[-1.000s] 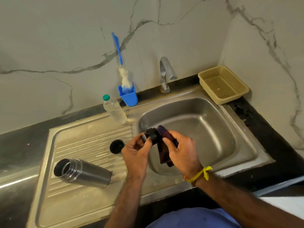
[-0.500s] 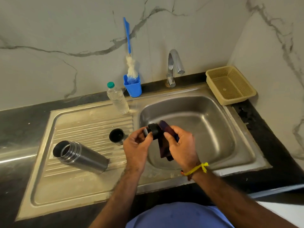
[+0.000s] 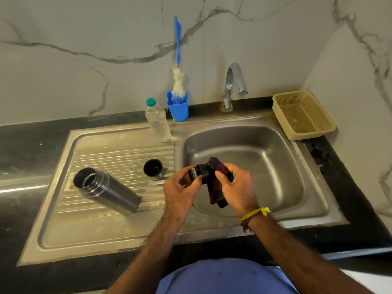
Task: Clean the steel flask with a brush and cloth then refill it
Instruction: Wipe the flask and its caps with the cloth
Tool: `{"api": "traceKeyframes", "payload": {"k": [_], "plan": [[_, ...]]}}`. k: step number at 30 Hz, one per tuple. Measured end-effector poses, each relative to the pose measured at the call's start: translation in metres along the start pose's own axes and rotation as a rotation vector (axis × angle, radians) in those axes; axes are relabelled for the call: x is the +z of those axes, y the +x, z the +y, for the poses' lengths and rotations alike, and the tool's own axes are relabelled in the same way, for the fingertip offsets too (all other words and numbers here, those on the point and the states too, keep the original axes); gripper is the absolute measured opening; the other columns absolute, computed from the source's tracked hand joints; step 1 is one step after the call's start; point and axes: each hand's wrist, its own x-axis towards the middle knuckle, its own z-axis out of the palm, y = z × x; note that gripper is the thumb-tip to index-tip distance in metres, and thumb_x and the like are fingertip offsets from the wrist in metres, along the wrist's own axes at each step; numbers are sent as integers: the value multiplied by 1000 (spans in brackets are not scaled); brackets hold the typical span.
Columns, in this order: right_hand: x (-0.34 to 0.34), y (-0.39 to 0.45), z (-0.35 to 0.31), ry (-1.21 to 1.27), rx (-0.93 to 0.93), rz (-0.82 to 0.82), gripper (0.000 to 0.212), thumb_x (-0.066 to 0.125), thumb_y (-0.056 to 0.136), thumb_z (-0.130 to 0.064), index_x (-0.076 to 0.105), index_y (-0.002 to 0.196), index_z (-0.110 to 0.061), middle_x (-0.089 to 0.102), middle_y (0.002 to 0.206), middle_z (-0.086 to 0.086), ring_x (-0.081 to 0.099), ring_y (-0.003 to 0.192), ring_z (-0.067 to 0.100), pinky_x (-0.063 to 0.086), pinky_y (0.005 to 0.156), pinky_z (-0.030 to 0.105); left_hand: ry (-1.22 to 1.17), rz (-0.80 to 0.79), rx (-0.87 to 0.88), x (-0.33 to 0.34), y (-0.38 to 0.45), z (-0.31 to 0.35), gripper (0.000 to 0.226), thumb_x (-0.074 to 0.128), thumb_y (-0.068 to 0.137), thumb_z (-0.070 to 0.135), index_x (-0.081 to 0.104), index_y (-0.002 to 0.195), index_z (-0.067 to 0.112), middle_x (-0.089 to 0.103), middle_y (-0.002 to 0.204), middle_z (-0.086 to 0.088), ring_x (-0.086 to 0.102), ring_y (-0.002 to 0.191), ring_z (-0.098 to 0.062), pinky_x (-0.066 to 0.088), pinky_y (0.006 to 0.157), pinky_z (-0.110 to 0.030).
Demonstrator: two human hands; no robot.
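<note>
The steel flask (image 3: pixel 106 190) lies on its side on the ribbed drainboard (image 3: pixel 118 158), its open mouth toward the upper left. Its cup lid (image 3: pixel 153 169) stands mouth-up just right of it. Over the sink's left edge my left hand (image 3: pixel 180 192) pinches the black stopper (image 3: pixel 201 174). My right hand (image 3: pixel 235 185) holds a dark maroon cloth (image 3: pixel 216 194) against the stopper's other end; the cloth hangs down below my fingers. A bottle brush (image 3: pixel 178 81) with a blue handle stands in a blue holder (image 3: pixel 178 109) at the back wall.
A clear water bottle (image 3: pixel 158 122) with a green cap stands by the holder. The chrome tap (image 3: pixel 232 85) rises behind the steel sink basin (image 3: pixel 265 166). A beige plastic basket (image 3: pixel 303 115) sits at the back right on the black counter (image 3: pixel 27 143).
The camera has tilted up a little, so everything sits lower in view. Both hands stay at the sink's left edge with the stopper and cloth; the flask and cup lid have not moved.
</note>
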Motion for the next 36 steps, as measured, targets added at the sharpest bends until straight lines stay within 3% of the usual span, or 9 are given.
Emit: {"api": "traceKeyframes", "payload": {"k": [4,9,13,19,21,24,27,32,36], "plan": [[1,-9,4,16,-20,-33,18,67,94,-12,72,110,-18,72,88,-8,68,84,5,55,78,19,17,45,-20,-5,4,-9,31,79,86,5,76,105,29,79,90,4,72,83,-10,57,79,-25],[0,-15,12,40,33,-71,17,67,93,-9,73,107,-17,71,85,-9,66,81,-3,52,72,13,74,55,-48,-9,2,-24,28,78,87,7,77,113,17,78,95,0,74,90,-17,60,85,-32],[-2,-19,17,64,43,-104,16,67,93,-6,74,106,-11,72,85,-6,65,78,-6,49,69,9,113,59,-52,-7,-5,-30,28,77,87,8,76,115,14,78,96,-1,74,93,-19,60,85,-31],[-3,-21,15,184,73,-146,16,66,94,-7,74,103,-17,75,87,-5,70,84,4,55,73,17,221,67,-22,-14,-2,-30,30,80,86,10,76,116,14,78,98,2,74,93,-12,60,82,-21],[-2,-20,11,235,70,-141,18,66,94,-6,74,102,-19,77,86,-8,71,85,6,57,76,20,371,50,41,-23,-2,-30,32,80,86,10,74,117,14,75,103,3,72,94,-10,57,81,-15],[0,-14,12,235,52,-88,22,66,93,-5,74,98,-24,76,83,-10,71,82,4,58,78,25,750,20,91,-42,-2,-35,51,71,94,15,57,142,9,62,124,-8,62,110,-21,54,96,-30],[0,-10,20,238,94,-46,23,66,93,-6,73,94,-28,77,86,-5,73,83,10,59,76,30,1066,-62,64,-52,-3,-41,57,55,103,19,36,155,6,50,134,-15,46,123,-29,42,103,-35],[9,-16,29,242,160,-67,16,64,95,-8,73,101,-19,76,90,-1,74,87,15,59,69,24,1386,-107,11,-53,-2,-52,73,49,103,10,4,160,0,37,145,-16,38,127,-29,37,107,-36],[14,-14,31,226,170,-71,18,64,95,-9,73,95,-25,75,88,-3,73,84,12,60,73,29,1527,-137,93,-55,-1,-51,71,44,104,17,4,160,-3,38,144,-16,42,125,-27,39,106,-34]]}}
